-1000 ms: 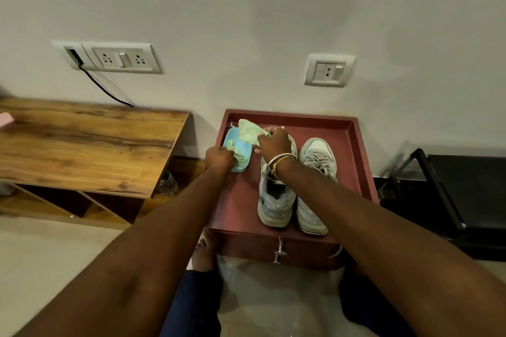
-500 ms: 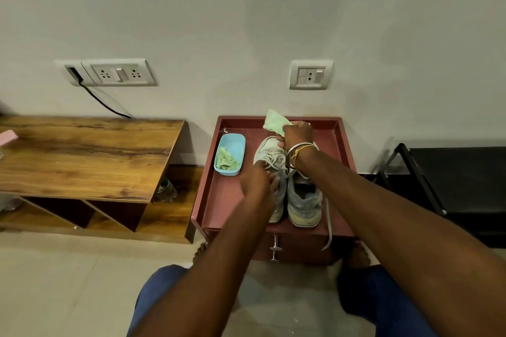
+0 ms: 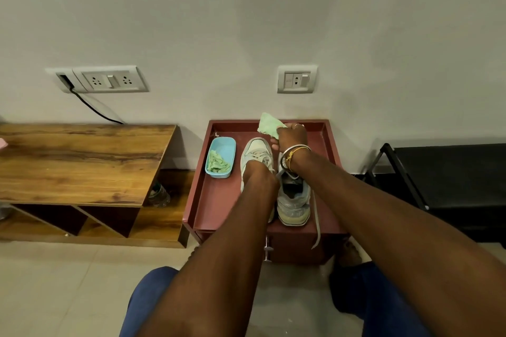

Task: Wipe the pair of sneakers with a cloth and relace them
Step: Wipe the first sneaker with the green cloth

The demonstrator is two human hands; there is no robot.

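Observation:
Two pale grey sneakers stand side by side, toes to the wall, on a dark red cabinet top. My left hand rests on the laces of the left sneaker and hides its middle; how its fingers lie I cannot tell. My right hand grips a light green cloth above the toe of the right sneaker, whose front my wrist covers. A loose lace hangs over the cabinet's front edge.
A light blue tub holding another green cloth sits left of the sneakers. A low wooden table stands to the left, a black rack to the right. Wall sockets are above. My knees are below.
My left hand left the blue tub and came onto the left sneaker's laces. My right hand carried the green cloth from the tub over to the right sneaker's toe.

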